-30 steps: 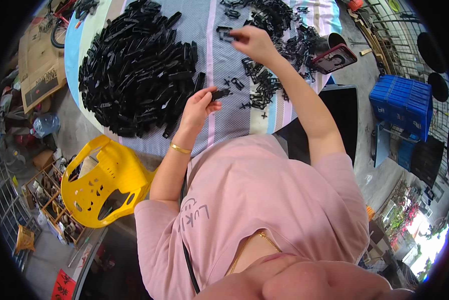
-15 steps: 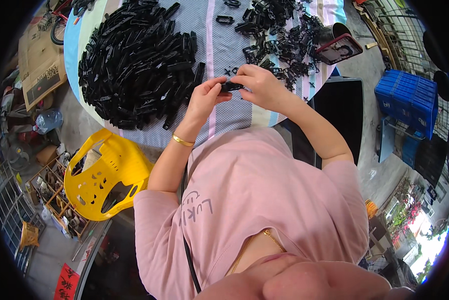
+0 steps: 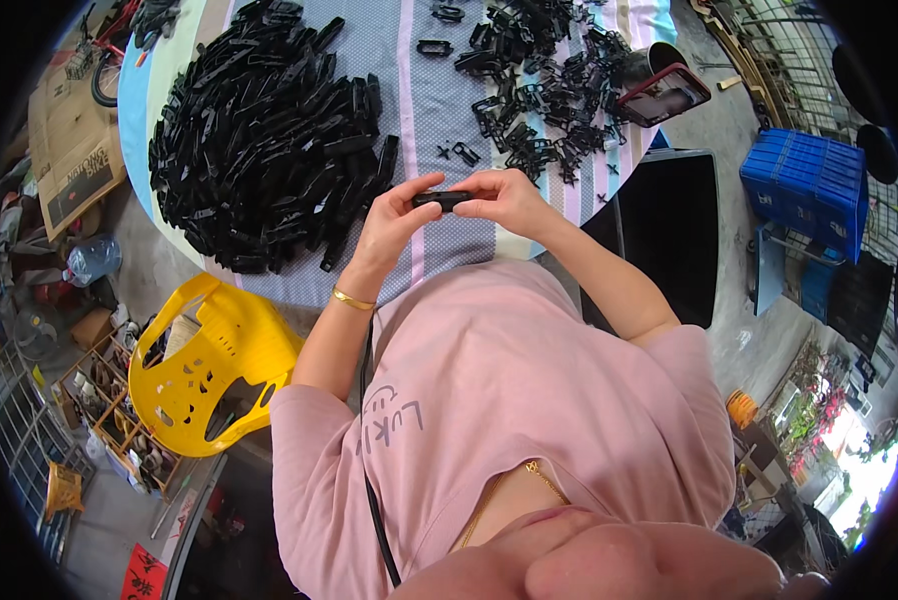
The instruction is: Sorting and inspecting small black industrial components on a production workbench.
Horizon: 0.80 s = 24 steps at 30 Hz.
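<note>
Between my two hands is a small, long black plastic part [image 3: 441, 200], held level above the table's near edge. My left hand [image 3: 393, 215] pinches its left end with thumb and fingers. My right hand [image 3: 504, 203] grips the right end, thumb below and fingers above. To the left lies a big heap of long black plastic pieces [image 3: 259, 140]. A looser pile of black frame-like clips [image 3: 549, 90] spreads at the right. A few small black pieces [image 3: 464, 153] lie just beyond my fingers. What the pieces belong to cannot be made out.
A striped cloth covers the round table [image 3: 431, 120]. A phone in a red case [image 3: 666, 95] leans on a metal cup at the right edge. A yellow plastic chair [image 3: 254, 335] stands at the left, blue crates [image 3: 804, 185] at the right, and a cardboard box [image 3: 74, 160] at far left.
Both hands have drawn slightly nearer to me with the black part. The right fingers, formerly bent over its end, now lie straighter along it, and more of the part shows.
</note>
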Available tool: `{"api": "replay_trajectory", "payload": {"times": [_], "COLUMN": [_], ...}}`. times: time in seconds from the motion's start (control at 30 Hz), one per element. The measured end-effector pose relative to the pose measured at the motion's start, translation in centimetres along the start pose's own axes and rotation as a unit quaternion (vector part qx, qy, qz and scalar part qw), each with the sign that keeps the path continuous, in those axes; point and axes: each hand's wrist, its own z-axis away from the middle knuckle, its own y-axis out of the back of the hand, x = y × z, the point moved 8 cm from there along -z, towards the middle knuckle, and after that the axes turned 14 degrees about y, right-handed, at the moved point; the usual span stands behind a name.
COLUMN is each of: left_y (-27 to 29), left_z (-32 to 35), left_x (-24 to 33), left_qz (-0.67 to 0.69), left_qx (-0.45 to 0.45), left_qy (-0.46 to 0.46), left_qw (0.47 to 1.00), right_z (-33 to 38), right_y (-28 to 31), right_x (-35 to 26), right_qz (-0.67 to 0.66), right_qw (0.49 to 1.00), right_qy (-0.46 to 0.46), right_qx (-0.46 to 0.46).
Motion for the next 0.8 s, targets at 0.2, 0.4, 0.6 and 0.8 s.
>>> {"api": "replay_trajectory", "payload": {"times": [0.2,0.4,0.6,0.8], "left_y": [2.4,8.1,6.7,3.7], "left_z": [1.5,5.9,5.7,3.5], "left_x": [3.7,10.8,10.5,10.0], "left_qz": [-0.055,-0.505,-0.596,-0.554], "left_qx": [0.131,0.464,0.526,0.454], "left_qy": [-0.051,-0.201,-0.192,-0.239], "left_qw": [0.989,0.7,0.575,0.655], "right_z": [-3.8,-7.7,-11.2,-11.9], "right_y": [4.3,16.4,15.1,14.8], "right_x": [-1.7,-6.3,-5.0,-4.1], "right_qz": [0.061,0.607,0.71,0.757], "right_qw": [0.997,0.687,0.646,0.633], "right_qy": [0.041,0.254,0.107,0.035], "right_qx": [0.031,0.307,0.259,0.16]}}
